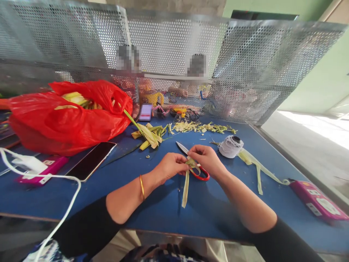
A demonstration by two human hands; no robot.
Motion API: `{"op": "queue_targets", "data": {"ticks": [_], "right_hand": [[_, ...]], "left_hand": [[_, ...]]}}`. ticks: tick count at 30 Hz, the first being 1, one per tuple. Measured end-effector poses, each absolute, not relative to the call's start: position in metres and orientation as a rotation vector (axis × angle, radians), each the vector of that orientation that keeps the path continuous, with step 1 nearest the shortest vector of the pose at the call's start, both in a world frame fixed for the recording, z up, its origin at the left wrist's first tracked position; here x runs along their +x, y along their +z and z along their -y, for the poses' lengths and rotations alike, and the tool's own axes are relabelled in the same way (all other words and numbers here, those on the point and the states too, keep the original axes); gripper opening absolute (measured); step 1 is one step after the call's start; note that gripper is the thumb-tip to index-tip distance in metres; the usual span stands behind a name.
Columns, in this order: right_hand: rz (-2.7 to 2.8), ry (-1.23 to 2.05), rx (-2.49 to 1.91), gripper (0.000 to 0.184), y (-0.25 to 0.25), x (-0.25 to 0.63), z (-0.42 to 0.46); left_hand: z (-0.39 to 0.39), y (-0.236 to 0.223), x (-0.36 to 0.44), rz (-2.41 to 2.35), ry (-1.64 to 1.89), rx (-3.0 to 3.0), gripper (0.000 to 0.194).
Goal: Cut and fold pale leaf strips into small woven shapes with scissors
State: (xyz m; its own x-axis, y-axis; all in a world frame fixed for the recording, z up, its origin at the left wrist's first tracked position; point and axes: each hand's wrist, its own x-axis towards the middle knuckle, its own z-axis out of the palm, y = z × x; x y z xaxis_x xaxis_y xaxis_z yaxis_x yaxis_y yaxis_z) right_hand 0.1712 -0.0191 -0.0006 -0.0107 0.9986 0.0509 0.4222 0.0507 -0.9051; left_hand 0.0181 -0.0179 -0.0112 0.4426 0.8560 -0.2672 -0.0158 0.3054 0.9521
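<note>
My left hand (171, 166) and my right hand (206, 159) meet over the blue table (152, 203), both pinching a folded pale green leaf strip (186, 183) whose tail hangs down toward me. A gold bangle circles my left wrist. Scissors with red handles (201, 176) lie on the table just under my hands, the blade pointing away to the left. A spool of white thread (230, 146) stands to the right of my right hand.
A red plastic bag (65, 116) with leaves sits at the left. A phone (91, 160), a pink device (45, 170) and a white cable lie at front left. Leaf scraps (201, 127) line the back by a perforated metal screen (177, 47). Another pink device (317, 200) lies at right.
</note>
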Motion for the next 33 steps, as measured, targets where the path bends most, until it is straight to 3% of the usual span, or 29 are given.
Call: {"op": "queue_targets", "data": {"ticks": [4, 11, 33], "right_hand": [[1.376, 0.961, -1.394, 0.029, -0.002, 0.171, 0.017], [1.179, 0.964, -1.225, 0.036, 0.001, 0.171, 0.015], [1.533, 0.968, -1.065, 0.027, -0.011, 0.158, 0.024]], "left_hand": [[0.018, -0.015, 0.016, -0.801, 0.627, 1.197, 0.003], [0.016, -0.016, 0.014, -0.773, 0.579, 1.214, 0.007], [0.024, -0.011, 0.02, -0.851, 0.535, 1.278, 0.036]]}}
